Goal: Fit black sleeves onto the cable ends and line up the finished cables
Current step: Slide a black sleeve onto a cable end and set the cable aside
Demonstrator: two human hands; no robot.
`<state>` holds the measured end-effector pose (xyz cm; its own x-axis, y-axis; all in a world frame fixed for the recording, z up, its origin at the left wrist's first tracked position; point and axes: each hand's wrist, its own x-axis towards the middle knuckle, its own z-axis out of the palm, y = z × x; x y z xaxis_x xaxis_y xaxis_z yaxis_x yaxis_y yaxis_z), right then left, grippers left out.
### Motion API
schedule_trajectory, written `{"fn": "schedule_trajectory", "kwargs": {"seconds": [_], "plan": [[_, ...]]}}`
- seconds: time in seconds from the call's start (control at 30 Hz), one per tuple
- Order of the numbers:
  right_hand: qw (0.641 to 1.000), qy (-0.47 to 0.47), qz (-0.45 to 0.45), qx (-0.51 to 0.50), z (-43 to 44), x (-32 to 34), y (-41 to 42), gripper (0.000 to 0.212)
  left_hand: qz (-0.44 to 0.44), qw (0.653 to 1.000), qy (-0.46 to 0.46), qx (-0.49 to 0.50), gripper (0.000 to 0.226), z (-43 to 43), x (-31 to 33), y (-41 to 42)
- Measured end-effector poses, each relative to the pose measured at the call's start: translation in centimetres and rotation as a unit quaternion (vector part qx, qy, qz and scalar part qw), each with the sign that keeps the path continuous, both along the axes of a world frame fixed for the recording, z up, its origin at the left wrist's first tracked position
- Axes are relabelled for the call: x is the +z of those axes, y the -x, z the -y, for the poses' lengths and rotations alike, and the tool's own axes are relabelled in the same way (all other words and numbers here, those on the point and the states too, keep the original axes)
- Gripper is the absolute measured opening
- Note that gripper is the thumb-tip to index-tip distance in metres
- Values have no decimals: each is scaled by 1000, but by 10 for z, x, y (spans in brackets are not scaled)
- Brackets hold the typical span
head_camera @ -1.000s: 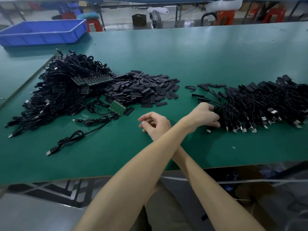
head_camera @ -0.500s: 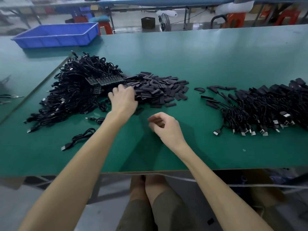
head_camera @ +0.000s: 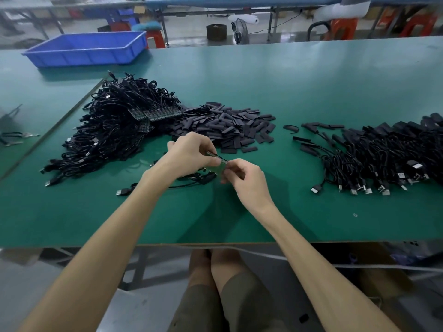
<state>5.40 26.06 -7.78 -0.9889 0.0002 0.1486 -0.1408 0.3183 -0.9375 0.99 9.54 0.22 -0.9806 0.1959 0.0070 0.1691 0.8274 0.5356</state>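
On my feed I see both arms (head_camera: 107, 240) bare along their whole visible length, and olive-khaki shorts (head_camera: 244, 305) ending just above bare knees (head_camera: 225, 264)

Black sleeves (head_camera: 230, 125), green table (head_camera: 311, 87), blue bin (head_camera: 86, 50).

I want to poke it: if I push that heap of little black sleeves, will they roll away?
Probably not: the black sleeves look flat, so they'd likely slide. They lie loosely heaped, so a push would probably scatter them.
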Motion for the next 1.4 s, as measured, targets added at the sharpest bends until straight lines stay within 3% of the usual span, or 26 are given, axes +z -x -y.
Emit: {"fn": "schedule_trajectory", "kwargs": {"seconds": [0.2, 0.6, 0.8, 1.03, 1.2, 1.4], "plan": [[999, 33, 10, 8, -3, 0, -2, 8, 4, 1000, -14, -20, 12, -5, -3, -3], [999, 16, 32, -19, -3, 6, -4, 22, -13, 1000, -11, -20, 9, -13, -4, -11], [999, 7, 30, -39, -2, 7, -6, 20, -92, 995, 41, 5, 7, -26, -17, -20], [996, 83, 26, -32, -4, 5, -3, 17, -168, 979, 99, 55, 12, 20, -10, -2], [980, 195, 28, -21, -5, 9, -1, 13, -142, 976, 134, 93, 13, 49, -23, 5], [958, 281, 22, -52, -11, 8, -1, 15, -227, 960, 159, 24, 38, 36, -42, 0]]}}
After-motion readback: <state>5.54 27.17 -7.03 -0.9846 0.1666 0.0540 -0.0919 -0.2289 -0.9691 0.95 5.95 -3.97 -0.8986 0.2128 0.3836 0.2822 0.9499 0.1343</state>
